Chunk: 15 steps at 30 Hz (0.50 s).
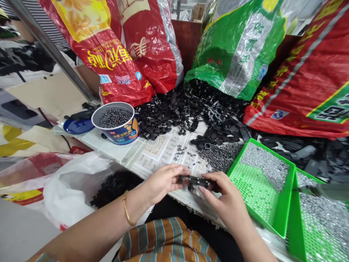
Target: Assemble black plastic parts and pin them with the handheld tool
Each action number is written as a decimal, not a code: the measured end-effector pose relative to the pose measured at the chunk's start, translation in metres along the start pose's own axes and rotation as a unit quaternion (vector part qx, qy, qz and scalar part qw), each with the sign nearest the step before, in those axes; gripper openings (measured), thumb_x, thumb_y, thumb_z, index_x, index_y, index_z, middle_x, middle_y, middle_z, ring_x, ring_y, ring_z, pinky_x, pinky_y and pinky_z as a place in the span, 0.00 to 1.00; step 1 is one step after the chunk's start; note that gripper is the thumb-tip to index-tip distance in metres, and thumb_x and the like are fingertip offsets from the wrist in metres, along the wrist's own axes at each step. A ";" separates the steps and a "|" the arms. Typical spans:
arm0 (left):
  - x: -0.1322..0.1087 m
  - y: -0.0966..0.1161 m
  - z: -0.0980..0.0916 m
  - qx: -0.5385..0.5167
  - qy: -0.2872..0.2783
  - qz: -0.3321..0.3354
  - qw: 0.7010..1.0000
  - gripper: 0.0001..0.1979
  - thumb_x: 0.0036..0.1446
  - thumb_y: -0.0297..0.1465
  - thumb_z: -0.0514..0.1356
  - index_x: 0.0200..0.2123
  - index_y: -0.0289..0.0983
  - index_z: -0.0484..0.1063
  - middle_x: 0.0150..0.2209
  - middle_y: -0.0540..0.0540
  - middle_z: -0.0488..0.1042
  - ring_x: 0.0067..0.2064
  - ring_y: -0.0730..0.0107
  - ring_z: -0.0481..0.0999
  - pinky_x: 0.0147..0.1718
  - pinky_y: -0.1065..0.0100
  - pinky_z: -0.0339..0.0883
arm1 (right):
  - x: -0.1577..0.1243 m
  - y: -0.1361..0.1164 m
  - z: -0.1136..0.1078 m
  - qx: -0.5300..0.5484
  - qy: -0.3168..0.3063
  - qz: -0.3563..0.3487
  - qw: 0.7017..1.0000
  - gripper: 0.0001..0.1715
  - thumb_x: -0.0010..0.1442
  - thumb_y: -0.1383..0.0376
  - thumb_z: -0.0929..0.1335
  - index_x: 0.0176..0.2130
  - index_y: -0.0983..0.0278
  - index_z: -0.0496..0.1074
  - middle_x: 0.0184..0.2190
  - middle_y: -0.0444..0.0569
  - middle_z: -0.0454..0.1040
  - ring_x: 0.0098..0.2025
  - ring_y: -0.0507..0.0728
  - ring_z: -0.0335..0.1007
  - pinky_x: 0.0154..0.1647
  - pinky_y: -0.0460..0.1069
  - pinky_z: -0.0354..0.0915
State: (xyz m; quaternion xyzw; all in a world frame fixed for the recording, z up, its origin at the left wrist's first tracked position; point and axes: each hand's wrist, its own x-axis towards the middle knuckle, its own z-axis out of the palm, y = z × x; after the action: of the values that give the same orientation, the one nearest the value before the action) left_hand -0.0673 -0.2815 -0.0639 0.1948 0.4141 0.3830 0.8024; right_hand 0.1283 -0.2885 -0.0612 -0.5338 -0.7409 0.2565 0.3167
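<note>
Between my two hands, over the front edge of the table, is a small black plastic part [195, 182], somewhat blurred, with a few shiny spots on it. My left hand [163, 183] pinches its left end with thumb and fingers. Its right end lies in my right hand [225, 189], the thumb below and the fingers above. Just beyond my hands, a heap of tiny dark pieces [218, 156] lies on the patterned tabletop [169, 149]. Behind it are piles of black plastic parts [174, 109].
Green perforated trays [256, 185] of small silvery metal pieces stand at right. A blue tub [122, 133] of small dark pieces sits at left. Red sacks [152, 47] and a green sack [231, 54] line the back. A white bag [73, 193] hangs low at left.
</note>
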 end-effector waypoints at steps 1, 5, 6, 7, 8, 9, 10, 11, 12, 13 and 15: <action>-0.004 -0.002 -0.002 -0.037 0.010 0.018 0.999 0.13 0.52 0.34 0.60 0.41 0.36 0.70 0.43 0.43 0.73 0.43 0.67 0.73 0.40 0.66 0.64 | 0.001 -0.001 0.007 0.012 0.033 0.019 0.999 0.10 0.53 0.62 0.68 0.38 0.61 0.67 0.30 0.46 0.68 0.28 0.52 0.65 0.30 0.49 0.65; -0.007 -0.014 0.003 -0.151 -0.007 0.042 0.988 0.13 0.51 0.30 0.61 0.42 0.39 0.67 0.45 0.44 0.72 0.46 0.66 0.72 0.44 0.65 0.64 | 0.005 -0.013 0.038 0.067 0.093 0.067 0.991 0.10 0.52 0.62 0.69 0.35 0.61 0.66 0.30 0.46 0.67 0.28 0.53 0.65 0.30 0.49 0.65; -0.005 -0.016 0.005 -0.167 -0.002 0.057 0.984 0.11 0.51 0.29 0.61 0.40 0.37 0.68 0.43 0.44 0.72 0.45 0.67 0.73 0.44 0.65 0.64 | 0.006 -0.016 0.044 0.076 0.083 0.057 0.992 0.11 0.51 0.62 0.70 0.35 0.61 0.66 0.31 0.46 0.68 0.30 0.53 0.66 0.31 0.50 0.65; -0.002 -0.017 0.006 -0.177 0.014 0.077 0.981 0.09 0.51 0.29 0.60 0.38 0.36 0.68 0.40 0.44 0.73 0.43 0.68 0.73 0.42 0.67 0.65 | 0.008 -0.019 0.047 0.084 0.065 0.039 0.994 0.11 0.51 0.62 0.70 0.35 0.61 0.66 0.32 0.46 0.69 0.32 0.54 0.67 0.33 0.50 0.66; 0.002 -0.017 0.006 -0.182 0.035 0.097 0.978 0.07 0.50 0.28 0.61 0.35 0.35 0.68 0.38 0.45 0.74 0.41 0.68 0.74 0.40 0.68 0.65 | 0.010 -0.021 0.048 0.091 0.042 0.018 0.995 0.11 0.51 0.62 0.70 0.36 0.61 0.67 0.32 0.47 0.70 0.34 0.55 0.67 0.35 0.50 0.66; 0.005 -0.015 0.005 -0.182 0.057 0.113 0.975 0.06 0.50 0.28 0.61 0.34 0.35 0.68 0.36 0.46 0.74 0.40 0.69 0.74 0.38 0.69 0.66 | 0.013 -0.021 0.047 0.091 0.017 0.003 0.996 0.11 0.52 0.61 0.69 0.36 0.61 0.68 0.33 0.47 0.71 0.36 0.55 0.68 0.37 0.50 0.65; 0.007 -0.012 0.003 -0.176 0.077 0.122 0.974 0.06 0.49 0.28 0.61 0.33 0.35 0.67 0.34 0.46 0.73 0.38 0.69 0.74 0.35 0.70 0.66 | 0.017 -0.020 0.045 0.082 -0.002 0.001 0.997 0.10 0.53 0.60 0.68 0.37 0.61 0.69 0.34 0.48 0.71 0.37 0.55 0.68 0.37 0.50 0.65; 0.008 -0.009 0.001 -0.165 0.092 0.123 0.974 0.07 0.49 0.28 0.61 0.32 0.36 0.66 0.32 0.47 0.73 0.37 0.68 0.75 0.34 0.70 0.66 | 0.023 -0.017 0.041 0.059 -0.014 0.012 0.998 0.10 0.54 0.59 0.67 0.37 0.61 0.70 0.34 0.48 0.72 0.36 0.55 0.68 0.37 0.50 0.65; 0.008 -0.006 -0.001 -0.148 0.103 0.119 0.976 0.07 0.49 0.28 0.61 0.32 0.36 0.65 0.30 0.48 0.72 0.36 0.67 0.75 0.33 0.69 0.66 | 0.029 -0.013 0.037 0.023 -0.015 0.032 0.999 0.10 0.56 0.59 0.66 0.36 0.61 0.70 0.33 0.48 0.72 0.35 0.55 0.68 0.36 0.50 0.64; 0.007 -0.003 -0.002 -0.128 0.111 0.111 0.979 0.08 0.49 0.29 0.61 0.32 0.36 0.64 0.29 0.49 0.71 0.35 0.67 0.75 0.32 0.69 0.66 | 0.036 -0.009 0.033 -0.023 -0.006 0.055 0.998 0.10 0.56 0.59 0.65 0.36 0.61 0.71 0.33 0.48 0.72 0.33 0.55 0.68 0.35 0.50 0.64; 0.003 0.002 -0.004 -0.085 0.119 0.087 0.985 0.08 0.50 0.30 0.60 0.31 0.37 0.62 0.30 0.49 0.71 0.33 0.67 0.75 0.31 0.69 0.66 | 0.052 0.000 0.029 -0.121 0.010 0.077 0.990 0.10 0.56 0.60 0.64 0.35 0.63 0.71 0.32 0.48 0.72 0.32 0.55 0.68 0.35 0.50 0.63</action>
State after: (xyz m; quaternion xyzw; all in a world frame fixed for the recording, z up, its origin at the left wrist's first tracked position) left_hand -0.0702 -0.2775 -0.0661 0.1139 0.4543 0.5059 0.7244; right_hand 0.0947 -0.2405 -0.0703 -0.6262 -0.7200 0.1829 0.2367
